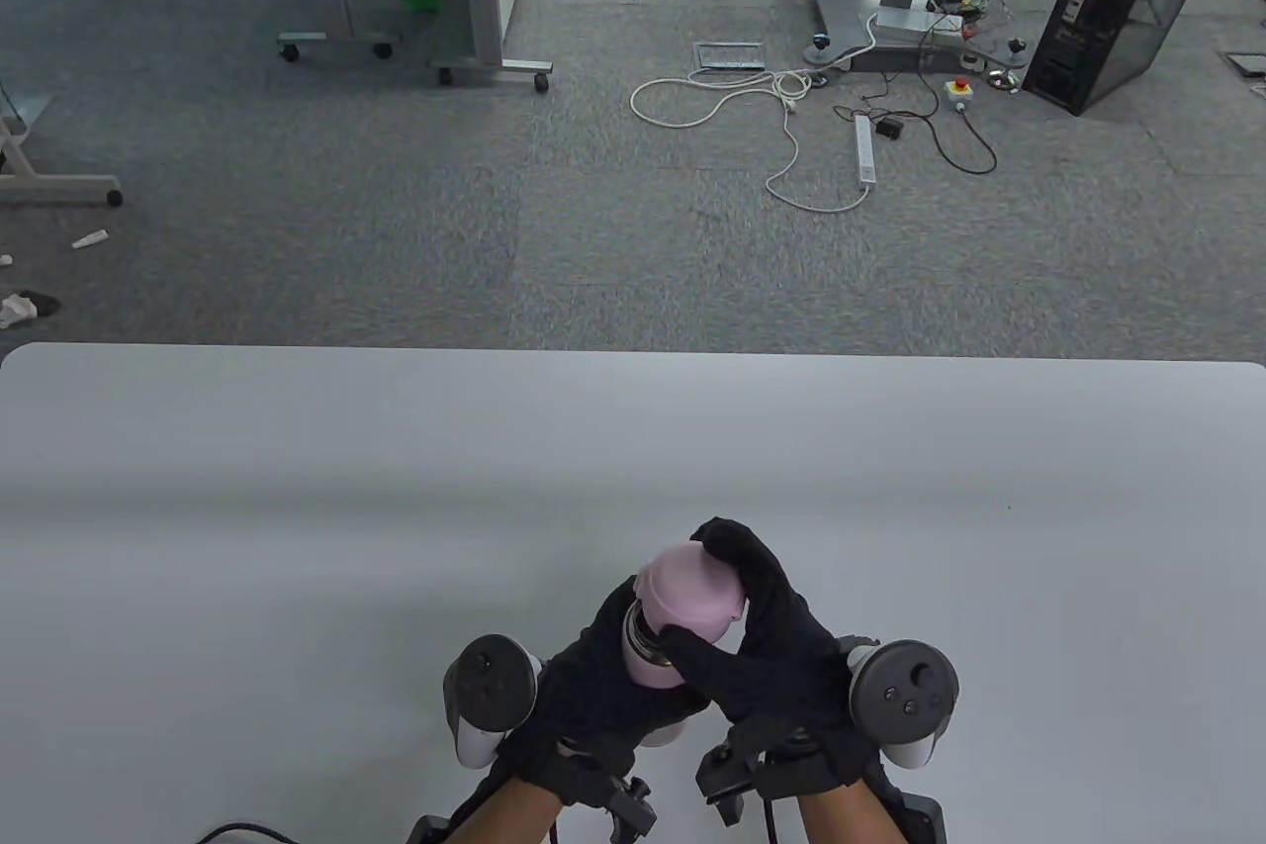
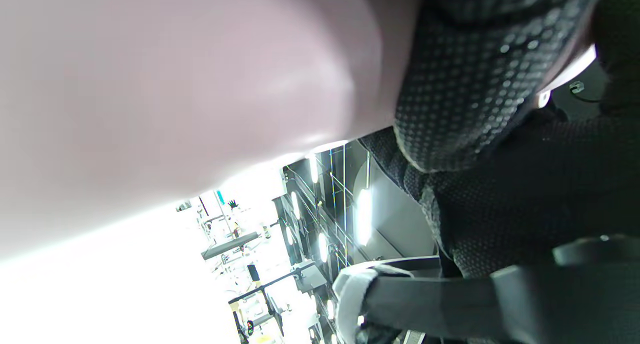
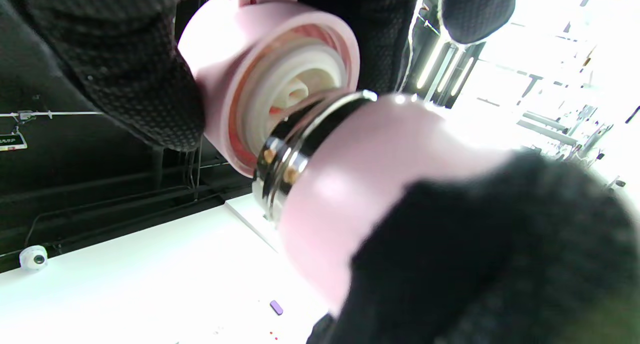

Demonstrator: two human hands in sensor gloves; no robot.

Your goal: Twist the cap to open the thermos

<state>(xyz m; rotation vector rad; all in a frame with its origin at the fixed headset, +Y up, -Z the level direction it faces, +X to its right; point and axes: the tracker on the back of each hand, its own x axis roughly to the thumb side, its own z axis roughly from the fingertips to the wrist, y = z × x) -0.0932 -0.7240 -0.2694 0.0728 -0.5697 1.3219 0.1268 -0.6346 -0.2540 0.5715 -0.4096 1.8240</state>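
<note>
A pink thermos is held above the white table near its front edge. My left hand grips its body; the body fills the left wrist view beside my fingers. My right hand grips the rounded pink cap. In the right wrist view the cap stands tilted, apart from the steel neck, and its white inner plug shows. The pink body runs down to my left hand.
The table's far edge meets grey carpet with cables, a power strip and a black computer case far behind. A small purple bit lies on the table.
</note>
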